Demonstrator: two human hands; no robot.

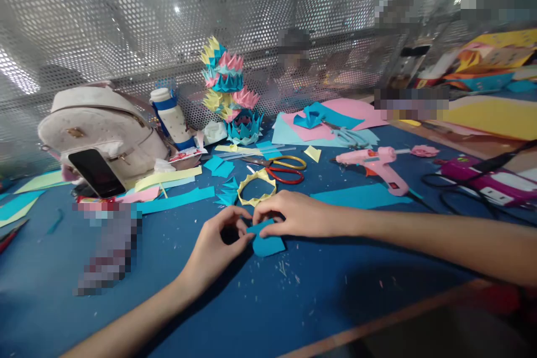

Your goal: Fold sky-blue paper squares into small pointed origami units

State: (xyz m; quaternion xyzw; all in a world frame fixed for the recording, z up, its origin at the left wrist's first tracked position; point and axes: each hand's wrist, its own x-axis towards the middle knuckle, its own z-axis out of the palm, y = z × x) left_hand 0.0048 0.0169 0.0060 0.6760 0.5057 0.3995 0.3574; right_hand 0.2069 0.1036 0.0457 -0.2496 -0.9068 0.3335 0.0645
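A small blue paper piece (268, 243) lies near the middle of the blue table, between my hands. My left hand (222, 238) pinches its upper left corner between thumb and fingers. From the right, my right hand (289, 215) presses thumb and curled fingers on the paper's top edge. Just behind my fingers is a yellow zigzag paper ring (251, 201), with folded blue pieces (227, 193) at its left. Scissors with red and yellow handles (287, 169) rest beyond the ring.
A pink glue gun (380, 165) and a purple power strip (486, 179) with black cables lie right. A white backpack (100, 128), a phone (96, 172) and a bottle (171, 117) stand back left. A tiered paper model (230, 86) stands by the perforated screen (126, 22).
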